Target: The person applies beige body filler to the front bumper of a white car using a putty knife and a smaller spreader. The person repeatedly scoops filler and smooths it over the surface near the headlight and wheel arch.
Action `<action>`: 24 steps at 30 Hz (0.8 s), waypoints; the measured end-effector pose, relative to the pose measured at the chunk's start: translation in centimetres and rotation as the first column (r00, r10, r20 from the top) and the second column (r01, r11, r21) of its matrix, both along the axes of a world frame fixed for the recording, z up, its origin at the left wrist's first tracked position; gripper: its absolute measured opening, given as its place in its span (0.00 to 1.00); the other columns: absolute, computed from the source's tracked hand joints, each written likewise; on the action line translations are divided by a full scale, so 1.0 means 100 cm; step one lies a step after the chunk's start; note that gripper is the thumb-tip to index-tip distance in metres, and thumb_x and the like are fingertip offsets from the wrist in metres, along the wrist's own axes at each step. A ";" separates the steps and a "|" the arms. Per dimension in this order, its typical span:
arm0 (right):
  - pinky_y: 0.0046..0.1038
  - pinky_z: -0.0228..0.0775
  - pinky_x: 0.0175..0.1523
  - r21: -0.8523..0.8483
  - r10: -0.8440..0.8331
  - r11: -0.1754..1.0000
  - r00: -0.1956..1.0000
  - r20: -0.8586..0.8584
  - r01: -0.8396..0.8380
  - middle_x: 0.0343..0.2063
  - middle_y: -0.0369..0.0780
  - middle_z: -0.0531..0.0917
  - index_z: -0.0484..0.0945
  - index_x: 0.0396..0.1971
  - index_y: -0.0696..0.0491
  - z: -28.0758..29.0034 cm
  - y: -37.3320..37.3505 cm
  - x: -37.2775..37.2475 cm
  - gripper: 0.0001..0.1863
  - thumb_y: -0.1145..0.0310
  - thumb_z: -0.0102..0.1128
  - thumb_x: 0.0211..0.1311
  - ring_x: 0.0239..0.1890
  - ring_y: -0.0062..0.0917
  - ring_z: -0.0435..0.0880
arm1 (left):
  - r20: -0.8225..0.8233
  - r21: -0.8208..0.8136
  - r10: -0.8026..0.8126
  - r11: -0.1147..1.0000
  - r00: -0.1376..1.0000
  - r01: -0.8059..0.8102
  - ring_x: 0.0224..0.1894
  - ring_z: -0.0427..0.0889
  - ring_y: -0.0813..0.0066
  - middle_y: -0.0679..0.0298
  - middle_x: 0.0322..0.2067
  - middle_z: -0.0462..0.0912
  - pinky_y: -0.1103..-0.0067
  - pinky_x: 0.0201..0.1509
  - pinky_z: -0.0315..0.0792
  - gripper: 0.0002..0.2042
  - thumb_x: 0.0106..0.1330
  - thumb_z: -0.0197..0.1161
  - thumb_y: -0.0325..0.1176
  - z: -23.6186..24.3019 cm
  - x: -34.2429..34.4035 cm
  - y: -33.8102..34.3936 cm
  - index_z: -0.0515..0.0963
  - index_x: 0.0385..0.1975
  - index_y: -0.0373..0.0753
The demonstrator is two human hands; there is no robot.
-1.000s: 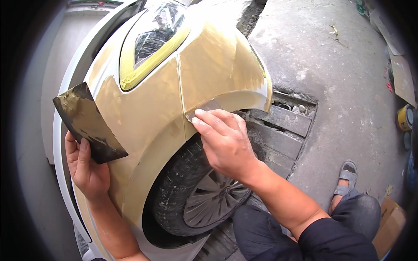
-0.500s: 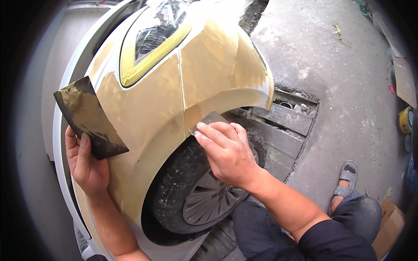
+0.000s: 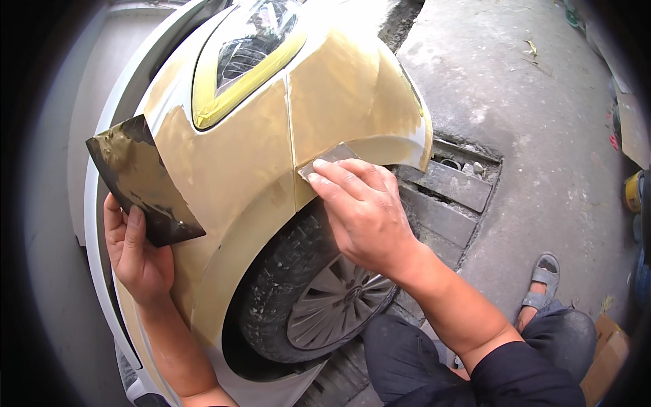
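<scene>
My left hand (image 3: 140,254) grips the lower edge of a dark, flat putty board (image 3: 165,193), thumb in front. Tan body filler (image 3: 116,148) is smeared over the board, thickest near its upper corner. Between the fingers and thumb of my right hand (image 3: 366,210) is a small greyish putty spreader (image 3: 337,152), laid against the car body just above the wheel arch, beside the vertical panel seam. Tan filler covers much of the white fender and bumper (image 3: 237,152). Yellow masking tape (image 3: 254,76) frames the headlight (image 3: 252,42).
Below my right hand is the wheel (image 3: 339,298) with its dusty tyre. A slatted drain cover (image 3: 451,183) crosses the concrete floor (image 3: 542,136) beyond the bumper. At the right edge stand a yellow tin (image 3: 633,192) and a cardboard box (image 3: 605,359). My sandalled foot (image 3: 542,279) is at lower right.
My right hand has moved up the panel with the spreader, a little to the right. My left hand holds the board in nearly the same place. The whole view has shifted slightly.
</scene>
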State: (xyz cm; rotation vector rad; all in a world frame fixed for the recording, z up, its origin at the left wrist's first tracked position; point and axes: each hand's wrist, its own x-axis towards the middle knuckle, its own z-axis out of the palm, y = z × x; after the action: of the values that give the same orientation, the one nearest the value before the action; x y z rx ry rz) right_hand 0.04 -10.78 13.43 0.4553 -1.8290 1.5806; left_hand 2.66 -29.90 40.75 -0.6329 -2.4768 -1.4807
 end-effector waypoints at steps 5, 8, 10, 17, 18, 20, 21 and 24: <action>0.50 0.64 0.61 0.059 0.044 0.997 0.999 0.010 -0.044 0.56 0.37 0.84 0.84 0.50 0.56 0.002 -0.002 0.013 0.17 0.74 0.62 0.60 0.58 0.32 0.78 | 0.049 0.007 -0.115 0.993 0.992 0.115 0.67 0.77 0.65 0.53 0.64 0.78 0.68 0.75 0.68 0.20 0.80 0.49 0.23 0.004 -0.003 -0.008 0.65 0.69 0.29; 0.52 0.65 0.59 0.076 0.062 0.995 0.998 0.016 -0.063 0.56 0.37 0.84 0.85 0.48 0.56 -0.001 -0.006 0.021 0.16 0.74 0.62 0.60 0.58 0.31 0.78 | 0.050 0.017 -0.085 0.996 0.995 0.084 0.67 0.77 0.65 0.53 0.63 0.78 0.68 0.75 0.68 0.19 0.80 0.48 0.23 0.005 -0.003 -0.011 0.65 0.69 0.30; 0.52 0.65 0.60 0.079 0.060 0.995 0.998 0.015 -0.061 0.57 0.38 0.84 0.85 0.49 0.56 -0.004 -0.009 0.024 0.17 0.73 0.62 0.60 0.58 0.31 0.78 | 0.046 -0.002 -0.076 0.997 0.996 0.077 0.67 0.77 0.65 0.53 0.63 0.78 0.68 0.75 0.67 0.19 0.80 0.48 0.23 0.005 -0.003 -0.012 0.66 0.68 0.30; 0.55 0.63 0.64 0.116 0.096 0.988 0.995 0.032 -0.099 0.58 0.37 0.83 0.84 0.51 0.55 -0.013 -0.006 0.035 0.18 0.73 0.60 0.60 0.60 0.31 0.78 | 0.047 0.007 -0.110 0.994 0.993 0.110 0.68 0.76 0.65 0.53 0.63 0.78 0.67 0.75 0.67 0.19 0.80 0.48 0.22 0.005 -0.004 -0.014 0.66 0.68 0.30; 0.55 0.63 0.64 0.113 0.076 0.990 0.997 0.031 -0.079 0.58 0.37 0.83 0.84 0.52 0.55 -0.014 -0.003 0.034 0.19 0.73 0.60 0.60 0.60 0.31 0.77 | 0.037 -0.002 -0.076 0.997 0.996 0.076 0.68 0.76 0.65 0.53 0.63 0.78 0.67 0.75 0.67 0.19 0.80 0.48 0.22 0.005 -0.003 -0.014 0.66 0.68 0.30; 0.55 0.63 0.65 0.104 0.028 0.994 0.999 0.015 -0.030 0.58 0.37 0.83 0.84 0.52 0.54 -0.016 0.003 0.029 0.19 0.73 0.61 0.60 0.61 0.32 0.77 | 0.050 0.030 -0.092 0.995 0.995 0.090 0.68 0.76 0.65 0.53 0.64 0.78 0.67 0.75 0.67 0.19 0.80 0.48 0.23 0.004 -0.002 -0.014 0.66 0.68 0.30; 0.54 0.63 0.65 0.086 0.047 0.995 0.998 0.038 -0.051 0.58 0.37 0.83 0.84 0.53 0.54 -0.017 0.004 0.026 0.19 0.74 0.61 0.60 0.61 0.32 0.77 | 0.035 0.004 -0.053 0.999 0.998 0.053 0.68 0.76 0.65 0.53 0.64 0.78 0.67 0.75 0.67 0.19 0.80 0.48 0.23 0.004 -0.002 -0.013 0.66 0.68 0.30; 0.53 0.64 0.64 0.032 0.044 0.998 0.998 0.040 -0.045 0.58 0.37 0.83 0.84 0.53 0.54 -0.016 0.001 0.015 0.19 0.74 0.61 0.59 0.61 0.32 0.77 | 0.046 -0.007 -0.052 0.999 0.998 0.052 0.68 0.76 0.65 0.53 0.64 0.78 0.67 0.75 0.67 0.19 0.80 0.48 0.23 0.004 -0.002 -0.011 0.65 0.69 0.30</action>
State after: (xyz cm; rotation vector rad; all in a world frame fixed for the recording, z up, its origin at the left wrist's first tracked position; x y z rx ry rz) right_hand 1.55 -10.68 11.83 0.4868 -1.8885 1.6016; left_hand 2.45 -30.96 41.16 -0.6768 -2.5204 -1.5212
